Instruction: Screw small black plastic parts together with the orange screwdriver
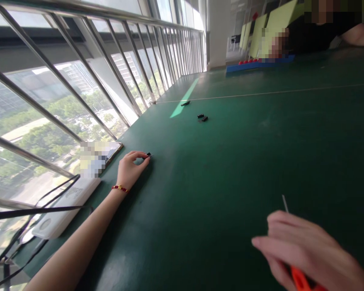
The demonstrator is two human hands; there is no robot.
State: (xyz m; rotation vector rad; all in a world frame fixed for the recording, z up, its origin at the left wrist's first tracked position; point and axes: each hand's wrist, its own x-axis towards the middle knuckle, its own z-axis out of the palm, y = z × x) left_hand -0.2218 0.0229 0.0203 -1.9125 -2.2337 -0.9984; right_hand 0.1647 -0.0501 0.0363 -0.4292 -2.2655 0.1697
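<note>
On the left of the table, my left hand (132,165) is closed in a pinch on a small black part (148,154), its tip showing past the fingertips. A red and gold bracelet (120,188) circles that wrist. At the lower right, my right hand (309,246) is wrapped round a screwdriver (300,279) with an orange handle; its thin metal shaft (285,204) points up and away, above the tabletop. Most of the handle is hidden by the fingers. Farther off lie small black pieces (204,119) and a slim black piece (185,103).
The green table (230,169) runs along a metal railing (121,60). A white power strip (65,208) with black cables and a phone (111,155) lie along the left edge. Across the table, a person in a dark top (309,34) sits behind a blue tray (245,66) with red items.
</note>
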